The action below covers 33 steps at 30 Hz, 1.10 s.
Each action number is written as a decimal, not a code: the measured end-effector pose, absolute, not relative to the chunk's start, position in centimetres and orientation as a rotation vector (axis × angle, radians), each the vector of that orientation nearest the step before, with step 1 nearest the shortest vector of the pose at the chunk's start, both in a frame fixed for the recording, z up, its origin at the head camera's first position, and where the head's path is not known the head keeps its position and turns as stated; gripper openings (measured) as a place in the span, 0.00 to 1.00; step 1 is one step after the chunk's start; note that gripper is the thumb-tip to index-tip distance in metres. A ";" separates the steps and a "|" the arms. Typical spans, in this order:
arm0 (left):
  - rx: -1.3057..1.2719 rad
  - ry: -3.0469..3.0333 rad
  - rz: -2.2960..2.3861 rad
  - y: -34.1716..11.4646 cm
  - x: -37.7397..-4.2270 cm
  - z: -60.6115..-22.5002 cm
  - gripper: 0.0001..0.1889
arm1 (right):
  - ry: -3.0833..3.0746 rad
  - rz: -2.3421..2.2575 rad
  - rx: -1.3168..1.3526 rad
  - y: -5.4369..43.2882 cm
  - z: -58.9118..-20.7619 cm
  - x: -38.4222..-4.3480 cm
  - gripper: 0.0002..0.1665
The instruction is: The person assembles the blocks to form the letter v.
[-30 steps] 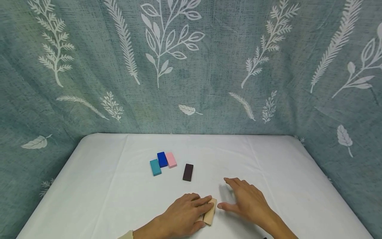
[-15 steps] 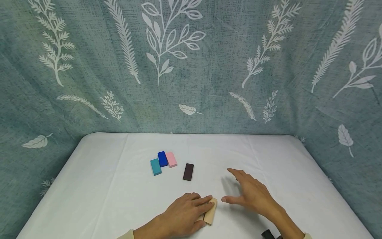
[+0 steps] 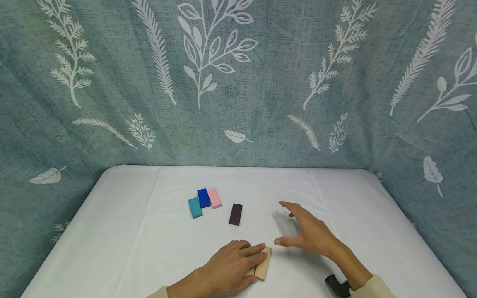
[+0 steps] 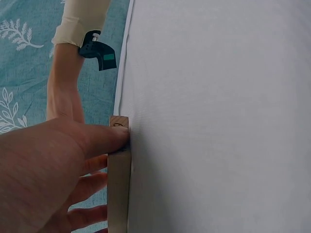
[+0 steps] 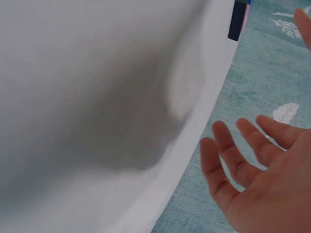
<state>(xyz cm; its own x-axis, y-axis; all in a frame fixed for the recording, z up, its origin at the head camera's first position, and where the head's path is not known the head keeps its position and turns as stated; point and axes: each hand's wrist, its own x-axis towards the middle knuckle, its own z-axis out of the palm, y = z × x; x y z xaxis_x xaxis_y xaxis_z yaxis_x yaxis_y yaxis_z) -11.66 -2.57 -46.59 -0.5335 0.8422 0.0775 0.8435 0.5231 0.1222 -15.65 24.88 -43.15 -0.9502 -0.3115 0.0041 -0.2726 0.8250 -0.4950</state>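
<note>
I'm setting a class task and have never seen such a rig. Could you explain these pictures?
No machine here: each grip is a person's bare hand. The widest picture comes from a camera worn on the head, looking forward and down; the other two come from cameras on the left and right wrists.

On the white-covered table lie a teal block, a blue block and a pink block close together, with a dark brown block apart from them. The left grip holds pale wooden blocks, its thumb at their near end and fingers over the top. The right grip hovers above the table, holding nothing. A leaf-patterned cloth hangs behind.
</note>
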 end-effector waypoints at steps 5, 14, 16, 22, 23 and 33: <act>-1.514 -2.726 -0.238 -2.6 -11.7 -46.6 0.31 | 2.907 -0.819 -0.559 24.4 -43.5 -16.7 0.62; -1.514 -2.687 -0.241 -2.6 -11.6 -46.6 0.31 | 2.843 -0.875 -0.613 23.0 -43.6 -18.1 0.61; -1.516 -2.708 -0.236 -2.6 -11.6 -46.6 0.31 | 2.833 -0.874 -0.615 22.6 -43.6 -18.3 0.62; -1.517 -2.713 -0.228 -2.6 -11.6 -46.6 0.30 | 2.821 -0.861 -0.615 21.7 -43.5 -19.0 0.61; -1.517 -2.702 -0.227 -2.6 -11.6 -46.6 0.30 | 2.818 -0.858 -0.615 21.6 -43.6 -19.1 0.61; -1.511 -2.690 -0.236 -2.6 -11.6 -46.8 0.30 | 2.813 -0.812 -0.618 20.5 -44.0 -20.3 0.60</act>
